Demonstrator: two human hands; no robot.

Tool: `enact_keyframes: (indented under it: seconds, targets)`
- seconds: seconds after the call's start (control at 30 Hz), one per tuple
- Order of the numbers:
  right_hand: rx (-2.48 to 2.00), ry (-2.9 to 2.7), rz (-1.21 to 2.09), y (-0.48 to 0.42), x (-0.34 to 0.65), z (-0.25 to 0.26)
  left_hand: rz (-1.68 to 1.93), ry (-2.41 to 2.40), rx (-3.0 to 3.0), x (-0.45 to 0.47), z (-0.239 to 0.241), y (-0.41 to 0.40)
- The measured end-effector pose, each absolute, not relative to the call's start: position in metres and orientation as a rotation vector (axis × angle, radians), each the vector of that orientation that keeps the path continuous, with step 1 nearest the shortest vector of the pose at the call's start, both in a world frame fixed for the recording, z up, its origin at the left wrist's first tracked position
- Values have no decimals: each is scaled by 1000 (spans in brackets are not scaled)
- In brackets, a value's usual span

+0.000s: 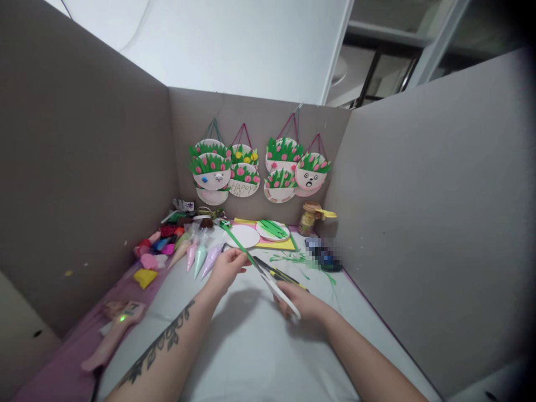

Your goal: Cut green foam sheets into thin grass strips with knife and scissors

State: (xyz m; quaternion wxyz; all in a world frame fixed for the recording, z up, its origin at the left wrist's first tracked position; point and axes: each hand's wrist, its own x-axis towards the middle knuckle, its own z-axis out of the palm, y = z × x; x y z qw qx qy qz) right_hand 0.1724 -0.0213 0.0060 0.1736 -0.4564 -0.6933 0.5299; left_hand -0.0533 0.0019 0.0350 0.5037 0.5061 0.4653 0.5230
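Observation:
My left hand (228,268) pinches a narrow green paper strip (237,239) that sticks out up and to the left. In my right hand (299,298) is a pair of scissors (274,287) with white handles, its blades pointing at the strip's lower end beside my left fingertips. Whether the blades touch the paper cannot be made out. Beneath the scissors lies a black and yellow slender tool (278,273), partly hidden. Thin green paper scraps (293,257) are scattered to the right. Beyond them, a white paper plate (273,230) carries several green strips, next to a plain white plate (243,237).
Bagged coloured materials (201,258) and colourful packets (161,243) crowd the left side. A pink glue gun (119,329) with a green light lies front left. A jar (309,219) and a blurred dark object (324,255) stand right. Decorated plates (211,167) hang on the back panel.

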Motion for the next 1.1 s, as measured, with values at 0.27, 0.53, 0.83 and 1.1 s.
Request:
enact_keyframes:
  seconds: [0.27,0.53,0.83,1.1]
  targets:
    - [-1214,-1950,1550,-19,171,0,1230,1094,1257,-49,33,0]
    - [-1269,-1969,1496,-23,171,10,1218,1081,1239,-49,34,-1]
    - [-1235,-1924,1548,-19,175,4,1218,1091,1255,-48,34,-2]
    - [-1246,-1899,1555,-19,175,4,1217,1095,1249,-51,34,0]
